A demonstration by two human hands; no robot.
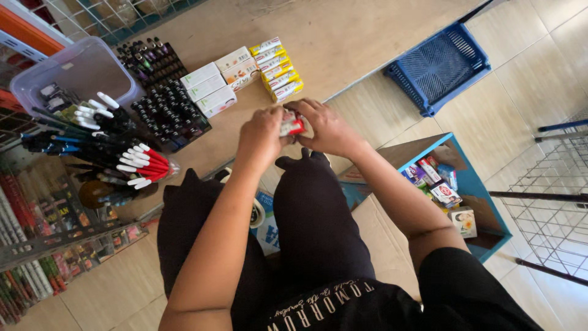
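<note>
Head view: tiled shop floor, low wooden shelf board (pixel 343 43) ahead. Left hand (pixel 262 133) and right hand (pixel 327 127) meet above the knees, fingers of both curled in, pinching a small red-and-white packet (pixel 291 124) between them, just off the board's front edge. On the board: row of yellow-and-white boxes (pixel 277 68), white boxes (pixel 211 89), black tray of small dark bottles (pixel 168 113). Blue plastic basket (pixel 438 66) and open blue-edged cardboard carton (pixel 474 190) at right.

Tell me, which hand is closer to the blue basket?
Right. The right hand is on the side toward the blue basket; the left hand is farther away, beyond the small red pack both hold.
</note>
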